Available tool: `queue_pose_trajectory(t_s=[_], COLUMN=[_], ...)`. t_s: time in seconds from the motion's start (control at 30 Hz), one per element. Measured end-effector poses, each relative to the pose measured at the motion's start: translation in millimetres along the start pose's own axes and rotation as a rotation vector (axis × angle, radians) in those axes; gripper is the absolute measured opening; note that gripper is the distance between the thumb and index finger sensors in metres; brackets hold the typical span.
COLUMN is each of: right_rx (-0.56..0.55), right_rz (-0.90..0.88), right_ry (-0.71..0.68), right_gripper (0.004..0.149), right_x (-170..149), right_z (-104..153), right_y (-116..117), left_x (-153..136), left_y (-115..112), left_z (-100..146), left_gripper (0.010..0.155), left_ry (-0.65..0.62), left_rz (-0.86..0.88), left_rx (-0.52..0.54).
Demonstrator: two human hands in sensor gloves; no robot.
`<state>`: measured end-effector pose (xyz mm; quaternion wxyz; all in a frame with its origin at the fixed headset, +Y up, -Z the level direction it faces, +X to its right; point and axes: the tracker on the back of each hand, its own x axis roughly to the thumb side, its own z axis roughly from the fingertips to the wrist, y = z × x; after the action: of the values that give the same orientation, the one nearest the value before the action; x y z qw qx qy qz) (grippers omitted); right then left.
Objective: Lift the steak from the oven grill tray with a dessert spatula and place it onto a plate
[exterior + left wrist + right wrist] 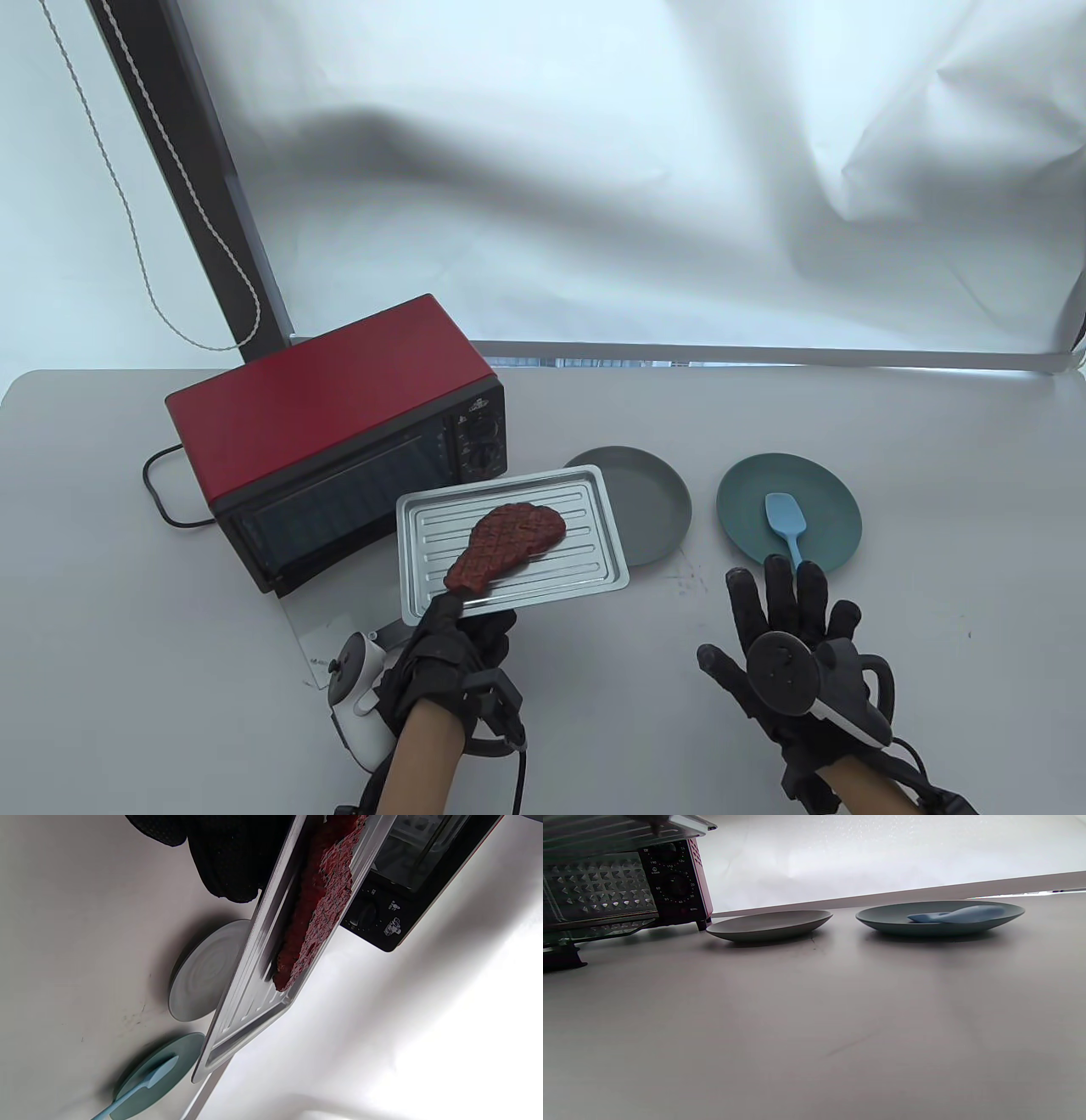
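A brown-red steak [506, 544] [316, 906] lies on the silver grill tray [585, 560] [250, 1001]. My left hand [454, 641] grips the tray's near edge and holds it above the table, in front of the oven. The light blue dessert spatula [786, 524] [140, 1086] [956, 916] rests on the teal plate [827, 497] [174, 1060] [895, 918]. A grey plate [657, 501] [203, 971] [770, 924] lies partly under the tray's right end. My right hand [776, 628] is flat on the table with fingers spread, just short of the spatula handle.
A red toaster oven [339, 424] [407, 878] [623, 878] stands at the left with its glass door [339, 624] folded down onto the table. Its black cord [157, 492] loops out to the left. A white backdrop [594, 170] closes off the far side.
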<state>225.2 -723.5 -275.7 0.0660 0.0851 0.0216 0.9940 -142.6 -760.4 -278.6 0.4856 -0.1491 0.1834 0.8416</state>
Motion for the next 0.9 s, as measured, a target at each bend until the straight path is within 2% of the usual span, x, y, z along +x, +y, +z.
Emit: queue_pose_trajectory(t_s=[0.3, 0.53, 0.7, 0.9], right_rx=[-0.092, -0.130, -0.119, -0.102], right_rz=[-0.127, -0.263, -0.406, -0.486], right_ry=[-0.035, 0.002, 0.053, 0.111], right_gripper=[0.084, 0.081, 0.082, 0.083], right_x=[3.1, -4.1, -13.8, -22.8], right_z=[4.4, 3.2, 0.3, -2.9], right_y=[-4.6, -2.9, -0.4, 3.1], left_x=[-11.7, -22.9, -31.9, -43.9], left_y=[-13.3, -25.3, -34.2, -43.7], left_z=[-1.8, -1.4, -1.8, -3.8], left_gripper=[0.039, 0.043, 0.044, 0.045], left_ry=[0.033, 0.069, 0.098, 0.139], left_rz=[-0.015, -0.033, -0.049, -0.055], left_rx=[-0.074, -0.133, -0.177, -0.237])
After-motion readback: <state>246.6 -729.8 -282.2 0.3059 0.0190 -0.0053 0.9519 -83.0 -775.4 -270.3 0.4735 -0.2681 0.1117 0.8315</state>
